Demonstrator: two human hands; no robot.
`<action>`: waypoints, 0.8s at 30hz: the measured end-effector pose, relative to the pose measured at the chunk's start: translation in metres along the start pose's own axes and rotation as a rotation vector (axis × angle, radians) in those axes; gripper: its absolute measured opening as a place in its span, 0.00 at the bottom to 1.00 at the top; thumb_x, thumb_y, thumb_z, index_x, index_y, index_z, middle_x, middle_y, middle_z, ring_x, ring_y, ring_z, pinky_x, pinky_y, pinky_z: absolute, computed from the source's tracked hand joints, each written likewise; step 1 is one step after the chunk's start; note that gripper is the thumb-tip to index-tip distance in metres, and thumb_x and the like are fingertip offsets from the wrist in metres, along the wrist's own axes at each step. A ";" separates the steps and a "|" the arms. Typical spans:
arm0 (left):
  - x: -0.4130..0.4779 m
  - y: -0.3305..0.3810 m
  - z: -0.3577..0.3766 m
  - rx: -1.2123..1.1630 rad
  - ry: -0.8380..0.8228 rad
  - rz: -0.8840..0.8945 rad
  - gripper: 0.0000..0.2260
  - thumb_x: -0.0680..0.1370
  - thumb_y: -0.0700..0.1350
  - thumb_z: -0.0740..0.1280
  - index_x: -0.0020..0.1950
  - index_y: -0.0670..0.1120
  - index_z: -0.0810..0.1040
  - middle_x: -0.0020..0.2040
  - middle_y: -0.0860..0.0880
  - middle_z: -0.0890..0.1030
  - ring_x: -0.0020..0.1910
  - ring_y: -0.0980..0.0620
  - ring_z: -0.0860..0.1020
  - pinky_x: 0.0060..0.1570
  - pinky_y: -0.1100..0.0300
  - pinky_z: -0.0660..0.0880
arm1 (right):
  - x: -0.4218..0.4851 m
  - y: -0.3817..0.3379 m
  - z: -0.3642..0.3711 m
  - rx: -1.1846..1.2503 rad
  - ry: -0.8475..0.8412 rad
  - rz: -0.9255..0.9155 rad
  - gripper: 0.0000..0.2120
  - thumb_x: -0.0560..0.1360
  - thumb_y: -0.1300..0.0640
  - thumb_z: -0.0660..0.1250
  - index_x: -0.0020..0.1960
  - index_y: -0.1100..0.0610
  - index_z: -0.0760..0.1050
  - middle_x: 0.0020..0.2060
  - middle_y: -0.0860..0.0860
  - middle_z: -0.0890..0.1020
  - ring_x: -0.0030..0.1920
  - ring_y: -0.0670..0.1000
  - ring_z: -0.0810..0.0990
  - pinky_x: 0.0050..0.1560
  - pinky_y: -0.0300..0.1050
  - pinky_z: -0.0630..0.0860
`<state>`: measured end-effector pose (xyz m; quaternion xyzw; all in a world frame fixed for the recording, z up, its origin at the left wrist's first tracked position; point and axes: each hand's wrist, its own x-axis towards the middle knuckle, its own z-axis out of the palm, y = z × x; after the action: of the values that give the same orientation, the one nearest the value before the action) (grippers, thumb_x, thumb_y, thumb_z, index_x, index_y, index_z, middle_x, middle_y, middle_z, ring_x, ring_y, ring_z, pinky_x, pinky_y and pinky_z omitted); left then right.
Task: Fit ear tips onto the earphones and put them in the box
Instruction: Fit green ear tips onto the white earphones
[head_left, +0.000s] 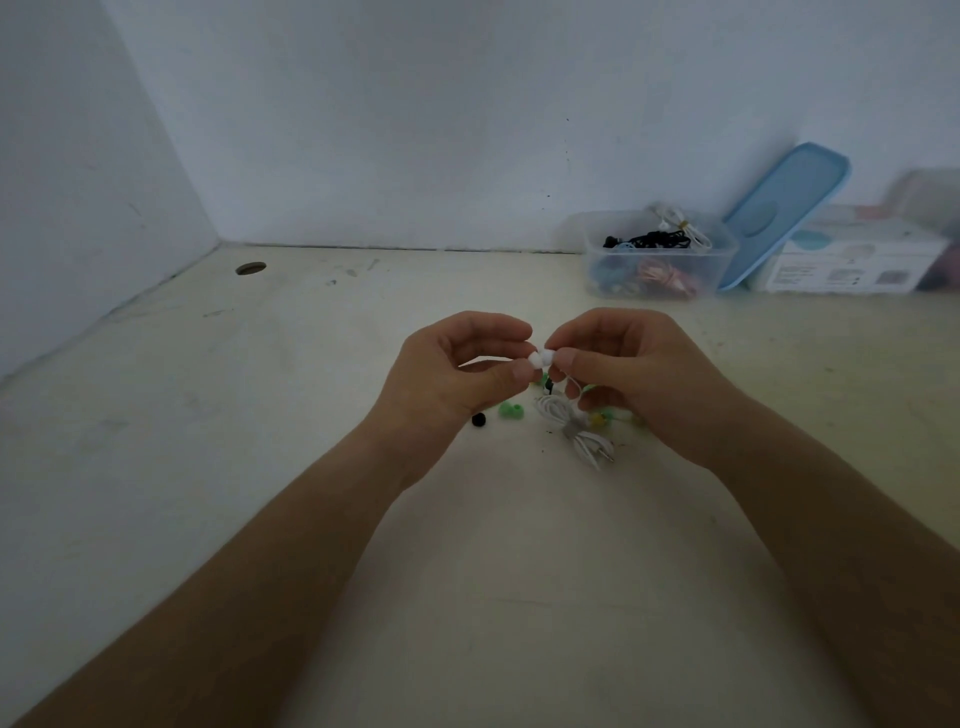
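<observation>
Above the middle of the table my left hand (457, 371) pinches a white ear tip (536, 359) between thumb and fingers. My right hand (631, 364) pinches a white earbud (549, 356) pressed against that tip. From the earbud a thin wire runs down to a bundled white earphone cable (569, 422) lying on the table, its plug end pointing toward me. Loose ear tips lie under the hands: a green one (511, 410), a black one (479, 419), and yellow and green ones partly hidden by my right hand. A clear plastic box (660, 260) with several earphones stands at the back right.
A blue lid (779, 213) leans on the wall beside the box. Right of it lies a white carton (852, 260). A round hole (250, 268) shows in the cream table at the back left. Walls close the left and the back.
</observation>
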<state>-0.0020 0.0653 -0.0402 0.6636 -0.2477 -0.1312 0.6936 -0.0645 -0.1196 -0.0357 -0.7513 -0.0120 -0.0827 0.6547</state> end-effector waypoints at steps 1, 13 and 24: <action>0.000 0.000 0.000 0.005 -0.007 0.001 0.16 0.65 0.43 0.76 0.52 0.45 0.82 0.47 0.45 0.86 0.48 0.44 0.85 0.53 0.52 0.81 | 0.000 0.000 -0.001 0.000 -0.009 0.001 0.03 0.75 0.63 0.71 0.47 0.57 0.82 0.39 0.57 0.85 0.35 0.50 0.80 0.39 0.45 0.78; 0.002 -0.003 -0.004 0.077 -0.030 -0.021 0.12 0.65 0.44 0.80 0.47 0.51 0.84 0.48 0.43 0.86 0.50 0.40 0.84 0.59 0.38 0.77 | 0.000 0.002 -0.005 -0.046 -0.044 -0.022 0.03 0.75 0.65 0.71 0.48 0.60 0.82 0.36 0.55 0.85 0.33 0.48 0.79 0.37 0.43 0.77; 0.002 -0.004 -0.003 0.083 -0.036 -0.044 0.11 0.67 0.43 0.79 0.47 0.51 0.85 0.47 0.45 0.86 0.45 0.44 0.84 0.57 0.28 0.72 | 0.000 0.002 -0.005 -0.076 -0.055 -0.047 0.05 0.73 0.65 0.72 0.49 0.60 0.82 0.36 0.54 0.85 0.34 0.47 0.80 0.37 0.43 0.78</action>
<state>0.0017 0.0665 -0.0437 0.6946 -0.2505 -0.1479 0.6579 -0.0645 -0.1251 -0.0373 -0.7771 -0.0444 -0.0775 0.6230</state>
